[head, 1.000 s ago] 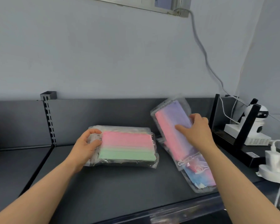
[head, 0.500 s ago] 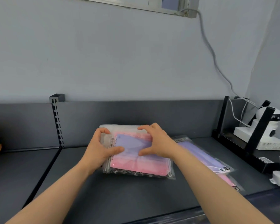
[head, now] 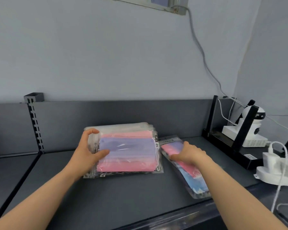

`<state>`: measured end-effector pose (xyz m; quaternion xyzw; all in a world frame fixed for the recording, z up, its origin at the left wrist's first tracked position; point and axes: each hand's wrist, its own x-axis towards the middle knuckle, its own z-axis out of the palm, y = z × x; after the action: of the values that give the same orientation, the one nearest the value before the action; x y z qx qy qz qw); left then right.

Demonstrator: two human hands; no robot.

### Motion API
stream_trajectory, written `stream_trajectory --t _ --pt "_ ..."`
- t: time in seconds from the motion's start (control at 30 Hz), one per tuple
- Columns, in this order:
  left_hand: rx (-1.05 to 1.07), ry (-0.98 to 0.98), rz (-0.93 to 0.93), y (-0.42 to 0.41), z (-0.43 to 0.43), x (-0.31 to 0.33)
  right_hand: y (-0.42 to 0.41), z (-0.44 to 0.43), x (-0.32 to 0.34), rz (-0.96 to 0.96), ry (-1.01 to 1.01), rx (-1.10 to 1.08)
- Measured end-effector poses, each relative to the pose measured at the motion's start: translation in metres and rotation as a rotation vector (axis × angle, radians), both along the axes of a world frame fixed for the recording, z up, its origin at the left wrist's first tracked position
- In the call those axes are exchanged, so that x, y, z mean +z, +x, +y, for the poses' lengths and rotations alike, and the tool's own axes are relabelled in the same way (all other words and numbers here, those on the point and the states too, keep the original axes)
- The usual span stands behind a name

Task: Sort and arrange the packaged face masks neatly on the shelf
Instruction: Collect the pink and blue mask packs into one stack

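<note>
The mask stack (head: 128,153) is gripped at its left edge by the left hand (head: 87,153); the adjacent packs (head: 194,177) are clasped by the curled right hand (head: 188,153).

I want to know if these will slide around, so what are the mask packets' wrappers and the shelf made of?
The mask packets are wrapped in thin clear plastic film, glossy: glare streaks and wrinkles show, and the coloured masks are visible through it. The shelf is probably painted metal, dark grey and matte: flat, even, with a slotted upright behind.
</note>
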<state>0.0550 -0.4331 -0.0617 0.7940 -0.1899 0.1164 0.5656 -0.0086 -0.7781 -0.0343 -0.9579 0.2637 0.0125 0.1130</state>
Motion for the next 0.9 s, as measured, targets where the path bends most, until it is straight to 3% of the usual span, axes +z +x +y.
stream_trajectory --t 0.2,0.33,0.53,0.63,0.7,0.8,0.9 --pt "0.017 0.007 -0.006 0.006 0.001 -0.006 0.002 -0.006 -0.008 -0.103 -0.025 -0.041" --pt "0.025 -0.003 -0.002 0.009 0.005 -0.008 0.002 -0.006 -0.012 -0.273 -0.089 -0.064" --pt "-0.013 -0.030 0.017 0.010 0.006 -0.008 -0.004 -0.008 0.012 -0.560 0.155 -0.037" --pt "-0.024 -0.032 0.003 0.005 0.003 -0.004 -0.008 0.005 0.032 -0.759 0.291 0.131" --pt "-0.046 -0.014 -0.007 0.001 0.001 -0.001 -0.009 0.025 0.037 -0.757 0.270 0.313" --pt "-0.078 0.017 0.014 0.000 0.002 0.001 -0.004 0.063 0.032 -0.631 0.044 0.548" --pt "-0.142 -0.114 0.091 -0.002 0.003 0.002 0.007 0.084 0.026 -0.493 -0.099 0.686"
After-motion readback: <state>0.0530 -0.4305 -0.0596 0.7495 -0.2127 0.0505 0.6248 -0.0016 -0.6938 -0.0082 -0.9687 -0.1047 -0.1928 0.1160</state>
